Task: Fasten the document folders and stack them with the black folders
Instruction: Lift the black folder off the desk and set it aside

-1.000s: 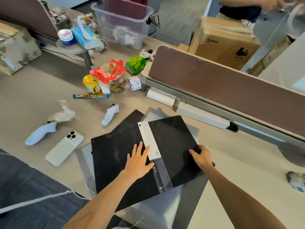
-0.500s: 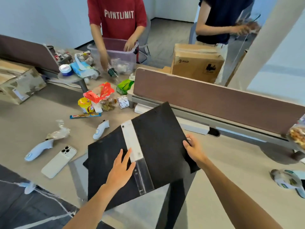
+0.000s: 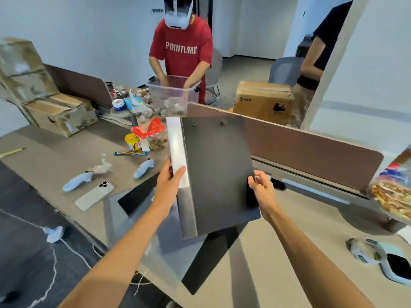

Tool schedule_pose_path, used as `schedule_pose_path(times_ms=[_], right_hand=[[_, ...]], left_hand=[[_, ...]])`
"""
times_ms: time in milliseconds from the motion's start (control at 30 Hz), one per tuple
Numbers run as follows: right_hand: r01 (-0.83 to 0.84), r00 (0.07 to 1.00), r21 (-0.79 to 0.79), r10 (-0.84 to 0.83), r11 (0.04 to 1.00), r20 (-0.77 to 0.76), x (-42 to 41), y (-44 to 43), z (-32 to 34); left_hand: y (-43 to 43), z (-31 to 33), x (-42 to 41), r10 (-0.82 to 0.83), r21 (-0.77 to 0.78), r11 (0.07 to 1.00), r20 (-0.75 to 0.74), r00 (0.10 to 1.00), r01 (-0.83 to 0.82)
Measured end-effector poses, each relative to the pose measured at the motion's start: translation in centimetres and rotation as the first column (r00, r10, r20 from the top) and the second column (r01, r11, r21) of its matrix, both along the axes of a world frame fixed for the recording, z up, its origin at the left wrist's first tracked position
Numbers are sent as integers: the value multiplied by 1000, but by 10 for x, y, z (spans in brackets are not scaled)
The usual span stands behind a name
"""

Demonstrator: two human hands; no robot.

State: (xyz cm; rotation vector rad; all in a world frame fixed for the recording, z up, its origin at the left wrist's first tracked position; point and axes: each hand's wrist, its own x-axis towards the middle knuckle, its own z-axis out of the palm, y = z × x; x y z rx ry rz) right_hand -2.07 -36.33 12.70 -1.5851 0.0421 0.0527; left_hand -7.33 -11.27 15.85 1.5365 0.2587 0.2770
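While folder [image 3: 218, 174] raised, stack [image 3: 206, 261] beneath mostly hidden.

Three black folders [image 3: 219, 174], two white controllers [image 3: 75, 182], one phone [image 3: 94, 195].

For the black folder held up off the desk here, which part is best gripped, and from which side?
Grip the two long side edges, one from each side, as the hands do now. The black folder is lifted and tilted up, wide and flat, so one-sided hold would likely let it swing. The left hand pinches the spine edge with the white strip; the right hand clamps the opposite edge.
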Motion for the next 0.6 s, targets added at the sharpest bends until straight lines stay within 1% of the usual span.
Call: schedule_pose_path(times_ms=[67, 100, 200, 267, 300, 400, 500, 600], right_hand=[[37, 999, -31, -37, 999, 0, -2, -14, -7], [46, 999, -53, -48, 998, -27, -4, -22, -11], [51, 991, -117, -64, 992, -118, -13, -52, -26], [85, 976, -103, -103, 991, -194, -24, -72, -37], [106, 966, -105, -128, 989, -225, -32, -81, -42], [206, 913, -158, -248, 966, -324, -60, -106, -58], [331, 847, -204, -385, 921, -366, -88, -123, -81], [415, 760, -328, -522, 849, -387, -114, -138, -107]], left_hand=[[-15, 0, 6, -28, -96, 995, -17, 999, 26], [-23, -2, 10, -45, -127, 991, -47, 998, 38], [-49, -14, 21, -166, -215, 967, -138, 976, 134], [-69, -28, 31, -232, -198, 961, -194, 953, 193], [-79, -35, 35, -263, -163, 959, -214, 941, 231], [-111, -64, 45, -356, -95, 934, -284, 890, 344], [-139, -98, 50, -448, -11, 876, -389, 805, 483], [-166, -132, 50, -524, 55, 779, -489, 697, 624]])
